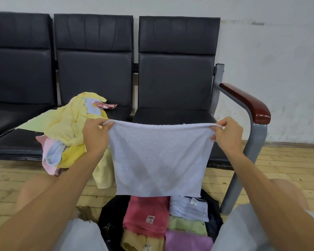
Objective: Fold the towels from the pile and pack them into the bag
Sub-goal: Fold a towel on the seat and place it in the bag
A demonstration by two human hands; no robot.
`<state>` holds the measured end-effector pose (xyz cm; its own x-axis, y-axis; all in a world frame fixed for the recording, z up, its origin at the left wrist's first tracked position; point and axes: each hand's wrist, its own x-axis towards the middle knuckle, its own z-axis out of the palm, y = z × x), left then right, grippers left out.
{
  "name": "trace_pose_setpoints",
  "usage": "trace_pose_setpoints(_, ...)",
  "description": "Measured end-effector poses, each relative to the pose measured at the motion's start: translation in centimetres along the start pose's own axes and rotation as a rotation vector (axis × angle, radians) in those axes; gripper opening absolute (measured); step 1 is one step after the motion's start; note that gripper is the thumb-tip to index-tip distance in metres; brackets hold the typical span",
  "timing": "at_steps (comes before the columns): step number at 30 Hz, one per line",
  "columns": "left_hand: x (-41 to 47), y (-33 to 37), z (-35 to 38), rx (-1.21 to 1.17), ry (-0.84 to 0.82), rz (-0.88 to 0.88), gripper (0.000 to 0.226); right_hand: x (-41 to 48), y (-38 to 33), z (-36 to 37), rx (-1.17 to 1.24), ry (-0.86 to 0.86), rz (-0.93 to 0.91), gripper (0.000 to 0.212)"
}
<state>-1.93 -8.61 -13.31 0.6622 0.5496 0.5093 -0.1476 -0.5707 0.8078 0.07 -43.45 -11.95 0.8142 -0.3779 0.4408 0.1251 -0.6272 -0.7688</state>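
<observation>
A pale blue towel (159, 156) hangs spread flat in front of me, held up by its two top corners. My left hand (95, 135) pinches the top left corner and my right hand (227, 135) pinches the top right one. A loose pile of towels (69, 131), yellow, pink, blue and green, lies on the middle seat and spills over its front edge. Below the hanging towel, between my knees, a dark bag (112, 216) stands open on the floor with several folded towels inside, among them a red one (147, 214) and a light blue one (188, 208).
A row of black padded seats (174, 82) runs along a white wall. A metal armrest with a red-brown wooden top (246, 104) ends the row on the right. The floor (279, 171) is light wood planks. My knees flank the bag.
</observation>
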Motion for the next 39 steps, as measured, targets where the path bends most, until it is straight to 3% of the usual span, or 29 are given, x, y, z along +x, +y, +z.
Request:
trace_pose_setpoints(5, 1.4, 2.3, 2.5, -0.007, -0.040, -0.017, 0.018, 2.4, -0.4, 0.7, 0.052, 0.007, 0.005, 0.013)
trace_pose_setpoints(7, 2.2, 2.6, 3.9, -0.100, -0.074, -0.076, 0.014, 3.7, -0.2, 1.2, 0.048, 0.027, -0.033, 0.009)
trace_pose_setpoints(10, 3.5, 2.2, 6.4, -0.195, -0.079, -0.184, 0.013, 5.9, 0.2, 2.4, -0.048, 0.019, -0.091, 0.020)
trace_pose_setpoints(16, 5.6, 1.1, 11.4, -0.308, -0.106, -0.359, 0.015, 9.5, 0.7, 5.6, -0.024, 0.002, -0.023, 0.030)
trace_pose_setpoints(25, 7.3, 0.7, 16.8, -0.240, -0.304, -0.145, 0.012, 12.2, 2.5, 9.8, 0.234, 0.015, -0.002, 0.031)
trace_pose_setpoints(34, 5.1, -2.6, 14.6, -0.091, -0.417, -0.062, 0.015, 11.4, 6.9, 8.3, -0.133, -0.084, -0.046, 0.030)
trace_pose_setpoints(39, 4.2, -3.7, 11.7, 0.014, -0.584, 0.015, 0.014, 9.3, 8.2, 5.6, -0.266, -0.322, -0.183, 0.017)
